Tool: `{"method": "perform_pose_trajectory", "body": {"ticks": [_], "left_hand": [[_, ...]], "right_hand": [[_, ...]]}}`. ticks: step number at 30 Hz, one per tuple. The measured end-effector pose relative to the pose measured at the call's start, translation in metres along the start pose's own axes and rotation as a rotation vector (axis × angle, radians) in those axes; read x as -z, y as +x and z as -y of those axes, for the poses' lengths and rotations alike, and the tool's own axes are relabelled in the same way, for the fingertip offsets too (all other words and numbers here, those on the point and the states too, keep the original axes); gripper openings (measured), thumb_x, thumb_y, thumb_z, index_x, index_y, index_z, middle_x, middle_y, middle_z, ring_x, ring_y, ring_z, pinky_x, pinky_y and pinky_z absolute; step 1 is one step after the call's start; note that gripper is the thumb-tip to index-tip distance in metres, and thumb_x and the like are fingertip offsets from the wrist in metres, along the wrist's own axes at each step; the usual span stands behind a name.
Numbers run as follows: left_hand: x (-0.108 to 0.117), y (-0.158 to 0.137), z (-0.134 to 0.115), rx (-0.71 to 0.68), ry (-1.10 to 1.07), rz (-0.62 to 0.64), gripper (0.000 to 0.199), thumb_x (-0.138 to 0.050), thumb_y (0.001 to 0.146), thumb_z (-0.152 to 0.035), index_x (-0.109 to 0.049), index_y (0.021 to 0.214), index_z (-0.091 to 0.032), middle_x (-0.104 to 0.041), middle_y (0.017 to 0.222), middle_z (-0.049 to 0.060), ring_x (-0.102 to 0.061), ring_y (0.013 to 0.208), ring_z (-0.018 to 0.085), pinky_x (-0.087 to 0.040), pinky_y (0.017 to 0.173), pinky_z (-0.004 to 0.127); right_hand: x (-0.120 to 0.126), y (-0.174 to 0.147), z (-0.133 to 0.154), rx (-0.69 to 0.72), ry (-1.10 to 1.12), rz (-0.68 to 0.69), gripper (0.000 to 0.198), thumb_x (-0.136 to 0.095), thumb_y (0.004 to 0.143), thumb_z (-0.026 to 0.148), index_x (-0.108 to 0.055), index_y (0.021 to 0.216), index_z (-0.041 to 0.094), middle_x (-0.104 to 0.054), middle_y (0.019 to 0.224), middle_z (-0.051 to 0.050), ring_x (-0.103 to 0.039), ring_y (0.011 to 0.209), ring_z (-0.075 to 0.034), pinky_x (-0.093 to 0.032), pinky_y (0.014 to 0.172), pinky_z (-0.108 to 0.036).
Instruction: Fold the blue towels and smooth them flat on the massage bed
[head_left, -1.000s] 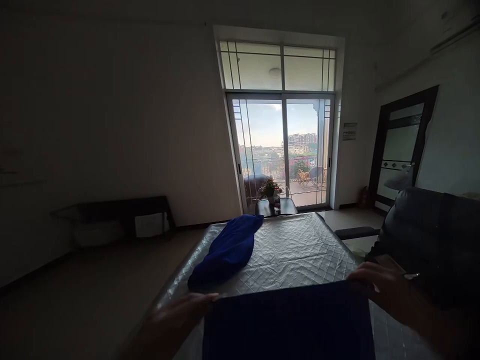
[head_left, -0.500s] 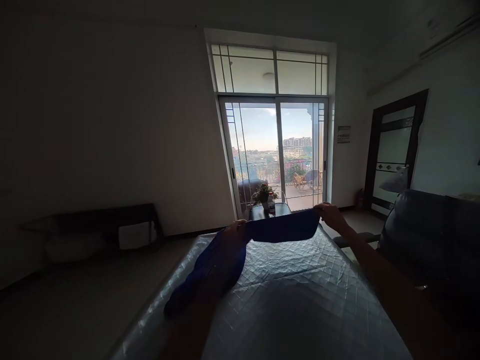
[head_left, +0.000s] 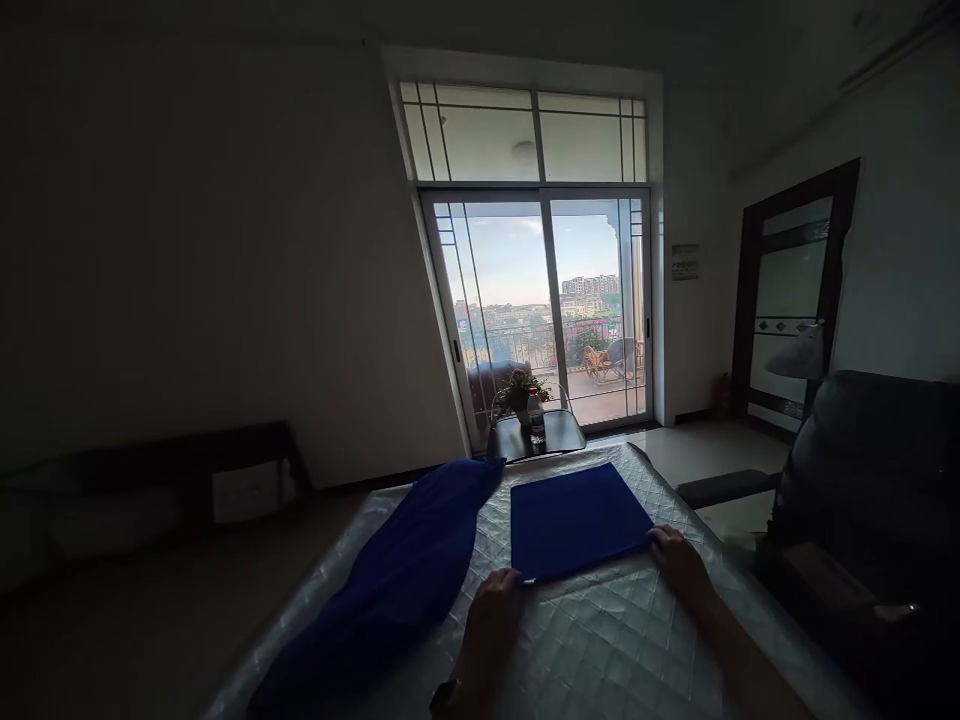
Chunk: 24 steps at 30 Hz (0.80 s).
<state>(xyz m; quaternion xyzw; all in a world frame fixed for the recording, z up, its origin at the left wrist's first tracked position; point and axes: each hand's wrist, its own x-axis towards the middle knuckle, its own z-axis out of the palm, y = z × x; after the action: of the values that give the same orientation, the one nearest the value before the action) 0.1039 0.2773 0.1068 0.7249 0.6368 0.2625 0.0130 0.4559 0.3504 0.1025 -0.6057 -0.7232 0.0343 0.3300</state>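
A folded blue cloth (head_left: 577, 520) lies flat as a neat, roughly square piece on the silver quilted cover (head_left: 600, 640). My left hand (head_left: 495, 600) pinches its near left corner, and a dark band shows on that wrist. At the near right corner my right hand (head_left: 675, 555) has its fingers closed on the edge. To the left of my left hand, a second blue cloth (head_left: 390, 570) is spread loosely and rumpled along the cover's left side. What kind of item either cloth is, I cannot tell.
Beyond the cover's far edge stands a small dark table (head_left: 559, 437) with a potted plant (head_left: 519, 390) and a bottle (head_left: 535, 418). A dark armchair (head_left: 862, 480) is close on the right. Sliding glass doors (head_left: 540, 310) face me; a low dark bench (head_left: 247, 450) sits left.
The cloth strip stretched between my hands now lies flat as a folded square. Both hands have come down and nearer. The other blue cloth at left shows more fully.
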Motion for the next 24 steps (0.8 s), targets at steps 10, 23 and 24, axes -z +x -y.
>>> {"method": "perform_pose_trajectory", "body": {"ticks": [10,23,24], "left_hand": [[-0.001,0.0,-0.001,0.018,0.045,0.031,0.027,-0.039,0.09,-0.02,-0.064,0.091,-0.027,-0.074,0.105,0.007,-0.066,0.107,0.027,-0.046,0.098,0.041],[0.058,0.013,0.038,0.135,0.154,0.114,0.03,-0.044,0.093,-0.027,-0.068,0.112,-0.024,-0.072,0.121,0.008,-0.063,0.116,0.023,-0.041,0.1,0.035],[0.072,0.011,0.05,0.184,0.179,0.095,0.031,-0.043,0.094,-0.028,-0.067,0.113,-0.023,-0.071,0.123,0.009,-0.062,0.118,0.024,-0.04,0.101,0.037]], "right_hand": [[-0.019,0.001,-0.022,0.024,-0.068,0.014,0.03,-0.051,0.083,0.018,-0.073,0.104,0.021,-0.074,0.117,-0.009,-0.061,0.118,-0.026,-0.043,0.108,-0.041],[-0.032,0.003,-0.014,0.051,0.047,0.13,0.046,-0.039,0.093,0.029,-0.069,0.127,0.02,-0.061,0.145,-0.011,-0.053,0.138,-0.023,-0.039,0.117,-0.034],[-0.033,0.004,-0.016,0.052,0.049,0.124,0.046,-0.038,0.093,0.03,-0.069,0.127,0.021,-0.062,0.145,-0.011,-0.053,0.138,-0.023,-0.039,0.117,-0.034]]}}
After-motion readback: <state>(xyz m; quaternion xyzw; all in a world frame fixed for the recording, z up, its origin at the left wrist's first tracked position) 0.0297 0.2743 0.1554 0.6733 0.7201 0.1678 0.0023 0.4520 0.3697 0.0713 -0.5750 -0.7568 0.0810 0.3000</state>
